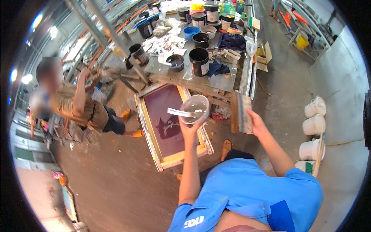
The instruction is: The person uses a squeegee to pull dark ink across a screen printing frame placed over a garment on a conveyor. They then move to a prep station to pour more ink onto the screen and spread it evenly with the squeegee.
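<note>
Squeegee (240, 114): right of the tub (208, 111), right fingers (253, 116) gripping its edge, seemingly leaving its face free.
Tub: left fingers (197, 125) cup it underneath, I'd guess for steadiness.
White strip (179, 112): leans out leftward, probably for reach.

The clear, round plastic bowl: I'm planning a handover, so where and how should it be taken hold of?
Probably grip the clear, round plastic bowl by its far-right wall, from the side away from the person. The left hand holds its near side, and the flat white strip juts over the left rim; the far-right curve is free. The open mouth faces up, so keep it level.
</note>
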{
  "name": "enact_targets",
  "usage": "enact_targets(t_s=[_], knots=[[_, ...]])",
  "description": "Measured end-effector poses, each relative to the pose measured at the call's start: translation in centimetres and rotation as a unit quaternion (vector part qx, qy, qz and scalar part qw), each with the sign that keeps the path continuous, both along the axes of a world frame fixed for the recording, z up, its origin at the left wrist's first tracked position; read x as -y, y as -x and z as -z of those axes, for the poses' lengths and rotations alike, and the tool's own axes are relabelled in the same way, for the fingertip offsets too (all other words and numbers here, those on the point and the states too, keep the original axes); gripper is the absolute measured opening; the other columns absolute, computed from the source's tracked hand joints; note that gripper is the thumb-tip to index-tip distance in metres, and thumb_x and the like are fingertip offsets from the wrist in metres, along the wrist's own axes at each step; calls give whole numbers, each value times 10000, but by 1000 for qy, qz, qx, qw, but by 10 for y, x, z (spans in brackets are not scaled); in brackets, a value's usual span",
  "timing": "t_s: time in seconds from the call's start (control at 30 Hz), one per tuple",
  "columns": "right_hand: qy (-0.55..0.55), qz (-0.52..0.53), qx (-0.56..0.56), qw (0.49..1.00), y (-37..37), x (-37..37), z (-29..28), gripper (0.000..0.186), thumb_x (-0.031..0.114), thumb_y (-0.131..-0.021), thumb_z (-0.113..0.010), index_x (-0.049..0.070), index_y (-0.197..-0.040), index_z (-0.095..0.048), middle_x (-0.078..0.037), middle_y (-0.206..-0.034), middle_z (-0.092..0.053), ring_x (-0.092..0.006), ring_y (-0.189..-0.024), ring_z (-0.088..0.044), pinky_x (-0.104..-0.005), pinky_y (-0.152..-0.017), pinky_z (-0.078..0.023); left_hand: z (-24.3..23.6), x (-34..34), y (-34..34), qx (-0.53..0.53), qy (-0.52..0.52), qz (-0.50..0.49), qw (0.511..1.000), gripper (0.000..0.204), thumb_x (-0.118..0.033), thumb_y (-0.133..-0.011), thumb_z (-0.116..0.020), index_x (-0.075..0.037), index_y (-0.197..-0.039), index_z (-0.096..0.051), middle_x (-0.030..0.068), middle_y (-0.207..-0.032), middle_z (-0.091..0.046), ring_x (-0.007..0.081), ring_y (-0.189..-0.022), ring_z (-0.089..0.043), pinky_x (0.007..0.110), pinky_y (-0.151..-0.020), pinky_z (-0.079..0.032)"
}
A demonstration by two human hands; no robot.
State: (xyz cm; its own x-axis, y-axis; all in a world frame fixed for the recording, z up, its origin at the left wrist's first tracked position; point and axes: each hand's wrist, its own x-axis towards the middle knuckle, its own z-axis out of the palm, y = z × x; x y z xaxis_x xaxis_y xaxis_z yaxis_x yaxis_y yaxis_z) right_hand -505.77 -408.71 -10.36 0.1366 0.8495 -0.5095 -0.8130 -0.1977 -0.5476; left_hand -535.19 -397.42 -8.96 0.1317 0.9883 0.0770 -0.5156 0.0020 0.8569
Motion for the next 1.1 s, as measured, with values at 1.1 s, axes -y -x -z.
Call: enact_targets(t_s=[1.1], knots=[[71, 72, 259, 961, -190, -107, 52, 772, 493, -970, -595, 9, -1499, -309, -184, -1470, -421, -327, -1333, -463, -451, -1056, -432, 114, 12, -50, -417, 78, -230, 876, 743, -60, -887, -701, -52, -1517, -308, 140, -1166, -611, 177, -863, -629, 323, -773, -530]])
